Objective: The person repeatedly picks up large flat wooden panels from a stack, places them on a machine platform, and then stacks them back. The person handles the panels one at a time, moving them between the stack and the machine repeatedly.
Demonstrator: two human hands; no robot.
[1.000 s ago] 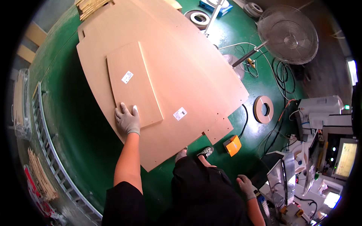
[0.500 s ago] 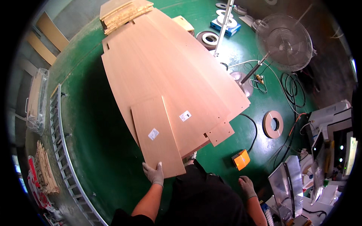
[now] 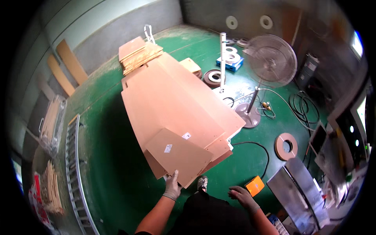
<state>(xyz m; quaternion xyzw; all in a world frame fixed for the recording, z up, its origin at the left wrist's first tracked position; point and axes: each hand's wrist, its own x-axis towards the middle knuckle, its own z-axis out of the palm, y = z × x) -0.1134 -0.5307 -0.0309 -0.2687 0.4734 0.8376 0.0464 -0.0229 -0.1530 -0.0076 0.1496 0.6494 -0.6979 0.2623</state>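
Note:
My left hand (image 3: 172, 186), in a pale glove, is closed on the near edge of a small wood-coloured panel (image 3: 180, 154) with a white label. The panel lies slantwise over the near end of a stack of large panels (image 3: 172, 102), its near corner jutting past the stack. Another white label (image 3: 186, 135) shows on the stack just beyond the panel. My right hand (image 3: 243, 197), also gloved, is held low to the right, away from the panel. Its fingers are loosely apart and nothing shows in them.
An orange pedal-like box (image 3: 255, 185) sits on the green floor beyond my right hand, with a ring-shaped roll (image 3: 286, 146) farther off. A fan (image 3: 270, 62) stands behind. Metal-topped equipment (image 3: 297, 196) is at right; a ladder-like metal frame (image 3: 74, 168) lies left.
The small panel has turned, its far end swinging left relative to the stack and its right corner reaching farther right. My right hand has moved left and forward. The view has tilted up.

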